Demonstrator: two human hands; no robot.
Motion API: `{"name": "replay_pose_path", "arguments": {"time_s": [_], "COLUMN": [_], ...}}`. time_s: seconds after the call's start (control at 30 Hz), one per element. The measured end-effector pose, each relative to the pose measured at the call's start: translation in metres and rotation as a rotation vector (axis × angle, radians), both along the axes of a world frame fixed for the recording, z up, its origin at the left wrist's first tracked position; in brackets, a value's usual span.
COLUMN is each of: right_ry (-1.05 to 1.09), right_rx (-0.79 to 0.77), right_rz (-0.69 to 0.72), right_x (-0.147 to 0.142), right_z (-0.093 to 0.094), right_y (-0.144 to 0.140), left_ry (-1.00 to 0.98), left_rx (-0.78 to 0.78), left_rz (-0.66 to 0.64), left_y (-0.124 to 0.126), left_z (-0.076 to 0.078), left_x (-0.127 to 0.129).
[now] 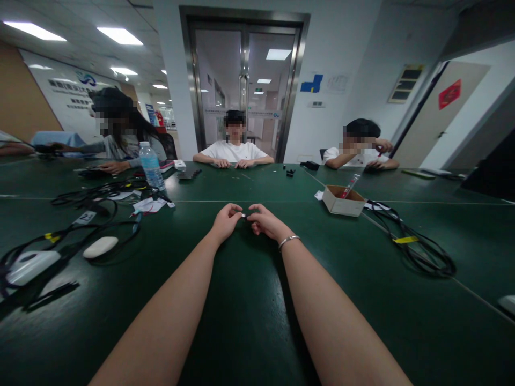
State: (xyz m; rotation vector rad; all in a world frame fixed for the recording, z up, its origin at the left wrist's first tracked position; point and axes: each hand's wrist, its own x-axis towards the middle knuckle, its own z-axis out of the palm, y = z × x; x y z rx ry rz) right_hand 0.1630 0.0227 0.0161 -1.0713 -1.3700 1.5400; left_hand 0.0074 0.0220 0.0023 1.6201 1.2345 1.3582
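Over the middle of the green table (249, 300), both arms reach forward. Thumb and fingers of my left hand (225, 222) are closed in a pinch on a small silvery piece (243, 215), too small to name. Close beside it, my right hand (267, 222) has its thumb and index finger bent toward the same piece, with something dark at their tips that I cannot make out. The fingertips of the two hands nearly meet. A metal bracelet (288, 241) circles my right wrist.
Black cables (426, 257) lie coiled at the right, near an open cardboard box (344, 206) holding a clear tube. More cables (92, 225), a white mouse (100, 247) and a water bottle (152, 169) are at the left. Several people sit across the table.
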Motion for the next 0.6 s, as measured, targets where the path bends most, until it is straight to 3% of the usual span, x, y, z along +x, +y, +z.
{"name": "replay_pose_path", "arguments": {"time_s": [0.6], "right_ry": [0.006], "right_rx": [-0.026], "right_rz": [-0.021], "right_x": [-0.0001], "right_z": [0.0016], "right_y": [0.0009], "left_ry": [-0.011], "left_rx": [-0.015], "left_rz": [-0.007], "left_y": [0.0026], "left_z": [-0.0022], "left_x": [-0.0006]}}
